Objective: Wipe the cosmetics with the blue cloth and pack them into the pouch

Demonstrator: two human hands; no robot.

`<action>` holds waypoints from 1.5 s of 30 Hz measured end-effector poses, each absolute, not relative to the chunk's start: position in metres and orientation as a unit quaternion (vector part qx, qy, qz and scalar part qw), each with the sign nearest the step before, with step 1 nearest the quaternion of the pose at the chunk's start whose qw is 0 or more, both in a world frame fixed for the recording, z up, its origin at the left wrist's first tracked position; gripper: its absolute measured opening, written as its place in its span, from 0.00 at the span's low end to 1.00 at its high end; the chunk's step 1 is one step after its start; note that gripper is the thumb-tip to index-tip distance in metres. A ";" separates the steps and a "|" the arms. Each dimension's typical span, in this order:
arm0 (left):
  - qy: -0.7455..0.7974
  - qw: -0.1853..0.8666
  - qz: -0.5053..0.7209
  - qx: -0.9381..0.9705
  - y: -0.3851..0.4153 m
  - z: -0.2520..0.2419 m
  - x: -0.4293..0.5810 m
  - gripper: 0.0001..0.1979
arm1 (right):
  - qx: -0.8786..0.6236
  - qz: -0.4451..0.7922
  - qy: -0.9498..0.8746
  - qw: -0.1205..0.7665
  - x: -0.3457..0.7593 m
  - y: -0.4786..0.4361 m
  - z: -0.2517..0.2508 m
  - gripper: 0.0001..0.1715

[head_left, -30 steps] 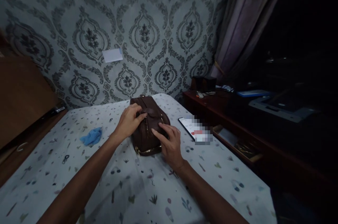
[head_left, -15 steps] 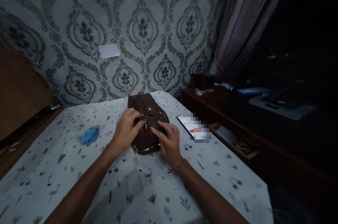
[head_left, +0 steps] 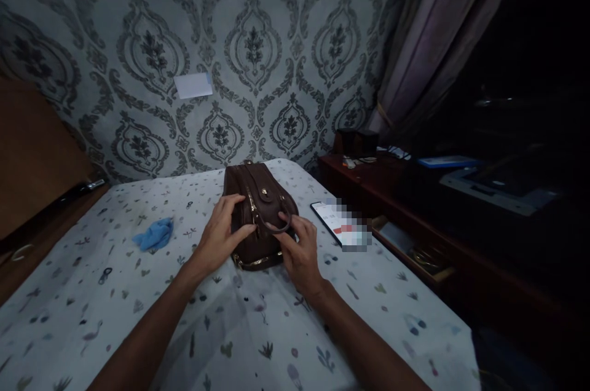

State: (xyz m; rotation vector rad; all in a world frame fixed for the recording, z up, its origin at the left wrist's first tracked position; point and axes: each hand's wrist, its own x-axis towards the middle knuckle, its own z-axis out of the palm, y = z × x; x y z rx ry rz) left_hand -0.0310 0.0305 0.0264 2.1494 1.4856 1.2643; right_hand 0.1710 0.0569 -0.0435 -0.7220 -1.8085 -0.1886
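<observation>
A dark brown handbag (head_left: 251,185) lies on the patterned white tablecloth (head_left: 221,329), with gold zips and a strap with a metal stud on top. My right hand (head_left: 300,249) is at the bag's right side, its thumb and fingers closed on the bag's curved handle (head_left: 282,228), which stands up in a loop. My left hand (head_left: 219,237) rests against the left side of the bag, thumb and fingers spread apart, near a gold zip. The bag's underside is hidden.
A crumpled blue cloth (head_left: 155,235) lies to the left. Right of the bag is a phone (head_left: 334,222), partly blurred out. Beyond the table's right edge stand a dark red desk (head_left: 336,171) and an open drawer (head_left: 415,249). Patterned wallpaper covers the wall behind.
The bag's handle now stands up in a loop, held by my right hand. My left thumb and fingers have spread wider and drawn slightly back from the bag's middle.
</observation>
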 end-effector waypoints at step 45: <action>0.418 -0.400 0.235 0.781 0.005 -0.034 0.023 0.24 | -0.337 0.338 -0.573 0.666 0.168 0.110 0.031 0.14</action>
